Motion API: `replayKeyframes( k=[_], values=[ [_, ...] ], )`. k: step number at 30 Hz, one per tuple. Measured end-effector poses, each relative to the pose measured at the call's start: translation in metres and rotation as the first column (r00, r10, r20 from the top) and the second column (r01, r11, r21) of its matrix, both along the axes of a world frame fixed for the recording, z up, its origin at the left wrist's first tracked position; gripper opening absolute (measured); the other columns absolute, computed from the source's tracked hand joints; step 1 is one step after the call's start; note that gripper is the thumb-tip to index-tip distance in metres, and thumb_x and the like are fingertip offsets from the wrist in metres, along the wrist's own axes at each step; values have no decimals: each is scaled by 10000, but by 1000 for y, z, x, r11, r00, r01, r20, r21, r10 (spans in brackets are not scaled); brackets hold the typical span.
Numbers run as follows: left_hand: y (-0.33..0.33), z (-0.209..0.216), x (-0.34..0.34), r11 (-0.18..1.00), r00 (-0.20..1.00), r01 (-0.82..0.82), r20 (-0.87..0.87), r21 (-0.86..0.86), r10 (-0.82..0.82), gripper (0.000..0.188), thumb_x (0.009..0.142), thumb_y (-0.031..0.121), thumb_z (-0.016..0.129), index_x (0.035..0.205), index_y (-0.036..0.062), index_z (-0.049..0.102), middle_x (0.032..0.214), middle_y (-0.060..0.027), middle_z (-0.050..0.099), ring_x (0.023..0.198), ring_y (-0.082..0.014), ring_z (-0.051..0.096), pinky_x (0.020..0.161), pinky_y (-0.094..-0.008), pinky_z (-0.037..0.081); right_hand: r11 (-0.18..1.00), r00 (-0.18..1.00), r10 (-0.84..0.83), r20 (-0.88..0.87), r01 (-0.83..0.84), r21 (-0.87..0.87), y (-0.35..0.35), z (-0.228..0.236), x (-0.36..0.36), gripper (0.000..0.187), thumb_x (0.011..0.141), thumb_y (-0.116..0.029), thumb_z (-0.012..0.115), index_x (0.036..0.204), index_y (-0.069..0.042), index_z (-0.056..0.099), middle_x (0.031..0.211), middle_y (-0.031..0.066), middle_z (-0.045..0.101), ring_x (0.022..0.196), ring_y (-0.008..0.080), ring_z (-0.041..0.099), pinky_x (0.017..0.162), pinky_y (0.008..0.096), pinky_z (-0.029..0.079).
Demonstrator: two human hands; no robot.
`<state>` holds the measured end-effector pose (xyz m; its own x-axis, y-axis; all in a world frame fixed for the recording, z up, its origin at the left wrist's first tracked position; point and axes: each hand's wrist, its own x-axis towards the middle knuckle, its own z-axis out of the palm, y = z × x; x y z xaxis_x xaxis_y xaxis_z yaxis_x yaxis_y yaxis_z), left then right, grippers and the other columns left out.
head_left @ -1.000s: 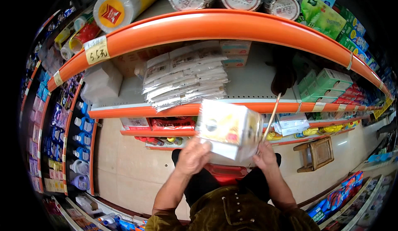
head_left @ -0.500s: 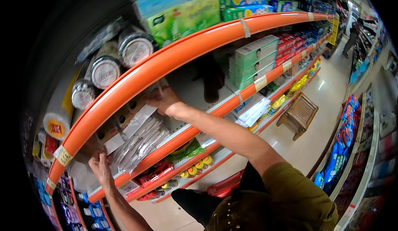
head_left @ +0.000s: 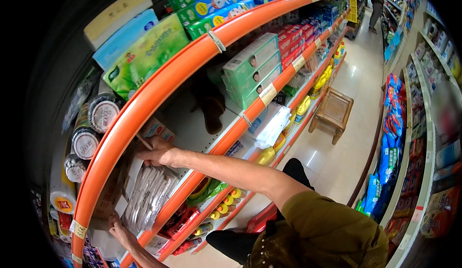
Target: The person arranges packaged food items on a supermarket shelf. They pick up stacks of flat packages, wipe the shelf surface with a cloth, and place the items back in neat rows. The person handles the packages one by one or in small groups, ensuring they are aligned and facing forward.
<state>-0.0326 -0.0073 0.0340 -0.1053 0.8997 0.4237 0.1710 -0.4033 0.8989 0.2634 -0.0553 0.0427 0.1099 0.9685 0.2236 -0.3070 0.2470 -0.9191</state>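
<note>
Several flat packets in clear wrapping (head_left: 150, 198) stand in a close row on the middle shelf, beside a brown cardboard box (head_left: 107, 201) with pale flaps. At the far end of the row, my right hand (head_left: 159, 152) is closed at the box's edge. Its fingertips are partly hidden, and one finger or a thin pale strip points up toward the orange rail. My left hand (head_left: 120, 230) is closed at the near end, its fingers bent by a white flap (head_left: 121, 206). A small printed carton (head_left: 161, 130) sits just behind my right hand.
An orange shelf rail (head_left: 159, 87) arches over both hands; another orange rail (head_left: 185, 183) runs in front of the packets. Green toothpaste cartons (head_left: 252, 70) stand farther along, near a dark brown object (head_left: 211, 111). A wooden stool (head_left: 333, 108) stands in the aisle, where a person (head_left: 378, 10) appears far off.
The view has turned and shifted, so the shelf contents sit farther left and the aisle shows more. Both hands stay at the ends of the packet row; the small carton behind my right hand now shows.
</note>
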Motion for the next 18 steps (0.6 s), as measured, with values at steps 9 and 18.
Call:
replayKeyframes(
  k=[9,18],
  values=[
    [42,-36,-52,996,987,86,139,-31,-81,326,790,202,547,907,-102,558,913,-111,553,862,-172,493,774,-293,377,951,947,-257,193,284,-124,13,-11,-15,235,736,-166,629,820,35,541,627,106,579,501,151,547,460,280,429],
    [-54,-20,16,876,956,-176,-135,449,261,340,856,201,498,1085,-51,503,979,-137,547,876,-195,519,741,-305,446,876,834,-477,278,425,227,-91,-67,-11,311,871,-292,440,983,-2,436,625,77,444,551,182,475,506,350,433]
  ],
)
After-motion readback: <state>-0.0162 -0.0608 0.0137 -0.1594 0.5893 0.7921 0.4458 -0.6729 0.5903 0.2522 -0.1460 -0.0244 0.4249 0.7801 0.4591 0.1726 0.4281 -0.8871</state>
